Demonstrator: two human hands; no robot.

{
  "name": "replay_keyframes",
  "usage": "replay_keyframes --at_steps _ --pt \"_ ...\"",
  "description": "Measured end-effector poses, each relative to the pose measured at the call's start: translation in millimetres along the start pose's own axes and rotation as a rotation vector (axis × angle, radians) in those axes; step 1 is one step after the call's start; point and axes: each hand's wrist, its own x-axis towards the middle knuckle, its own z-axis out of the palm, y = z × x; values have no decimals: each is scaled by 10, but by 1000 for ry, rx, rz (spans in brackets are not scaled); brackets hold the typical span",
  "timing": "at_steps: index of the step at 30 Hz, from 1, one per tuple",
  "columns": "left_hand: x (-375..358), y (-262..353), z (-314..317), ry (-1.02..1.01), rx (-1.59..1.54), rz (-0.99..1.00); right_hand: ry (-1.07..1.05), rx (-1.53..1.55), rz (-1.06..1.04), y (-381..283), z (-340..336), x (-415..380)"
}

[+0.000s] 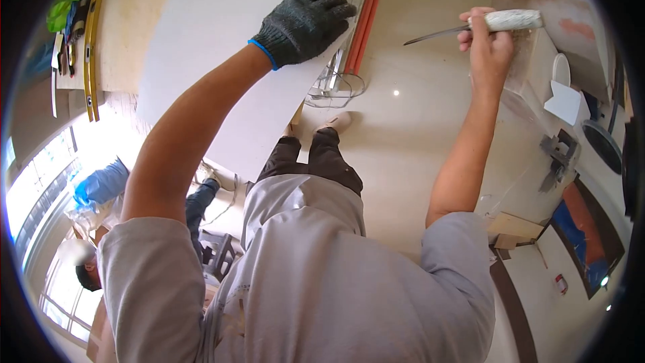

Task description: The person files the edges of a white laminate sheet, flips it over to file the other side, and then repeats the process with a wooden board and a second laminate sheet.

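Observation:
My left hand (306, 21), in a dark knit glove with a blue cuff, presses flat on a large white board (201, 54) near its right edge. My right hand (487, 44) is bare and grips a tool with a white, plaster-caked handle (514, 20). Its thin metal blade (433, 34) points left, held in the air above the floor. A long metal straightedge with a red strip (363, 13) runs along the board's right edge, just beyond my gloved fingers.
The board rests on a plywood surface (127, 33). A yellow level (91, 54) lies at far left. A wire item (334, 87) sits below the straightedge. Another person (94, 262) crouches at lower left. A bench with tools (557, 154) and white pieces stands at right.

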Motion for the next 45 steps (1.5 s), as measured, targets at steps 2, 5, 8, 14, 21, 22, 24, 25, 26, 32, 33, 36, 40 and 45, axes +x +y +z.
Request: replay_keyframes --at_steps 2,5,8,14,21,22,24,25,26,32,33,36,40,45 --pt "1 0 -10 -7 10 11 -44 -154 -66 28 -34 -243" --pt "-26 20 -34 -14 -43 -40 -19 -485 -299 283 102 -917" --pt "-38 6 -10 4 -33 -57 54 -408 -232 389 400 -1668" --pt "4 8 -15 -12 -7 -42 -42 535 457 389 678 -3095" --pt "81 20 -43 -184 -16 -97 -11 972 610 -174 1136 -4180" --pt "65 13 -54 -100 -55 -76 40 848 583 -57 1270 -4273" --pt "11 -85 -11 67 -126 -40 91 612 669 27 1478 -4329" --pt "-93 -256 -43 133 -58 -25 112 483 611 15 1585 -4332" --pt "-287 -438 -126 190 -5 -140 172 468 599 2 1654 -4305" --pt "-1959 -1075 -979 28 337 -892 290 -32 480 272 1816 -4262" --pt "-2024 -963 -1060 -31 382 -956 312 -140 387 376 1868 -4210" --pt "-1988 -620 -1133 -42 360 -1116 95 -71 315 198 1784 -3889" --pt "-2387 -355 -1021 -30 347 -1194 96 -123 265 67 1829 -3516" --pt "-2007 -331 -868 94 309 -671 84 -102 346 -142 1632 -3034"
